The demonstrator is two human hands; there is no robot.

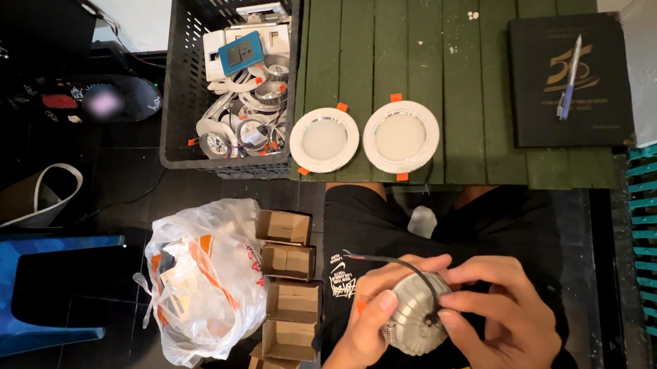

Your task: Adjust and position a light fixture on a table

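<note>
Dark floor tiles surround a green slatted table [454, 76], seen from above by a seated person in black clothing. Low in the view, both hands close around a round metal lamp [413, 314] held over the lap, ribbed grey back turned upward. The left hand [370, 321] cups its left side with the thumb across the ribs, while the right hand [502, 316] grips the right side, fingertips pressing near the rim. A thin black wire [397, 266] loops out from the lamp's top and trails to the left.

Judging by its finned metal body, the lamp looks stiff and fairly light, solid enough for a firm grip around the rim. The wire and the orange spring clip [360, 306] at its edge seem the delicate parts, so the ribbed sides would be the safer place to hold; the smooth face may be slippery.

On the table lie two finished white round lamps [324, 139] side by side, touching, each with orange clips. A black crate [176, 103] at the table's left end holds more lamp parts and small boxes. A black book [571, 81] with a pen [569, 77] on it rests at the right. On the floor sit a plastic bag [202, 289], a row of open cardboard boxes [289, 276], and a blue stool [34, 293].
</note>
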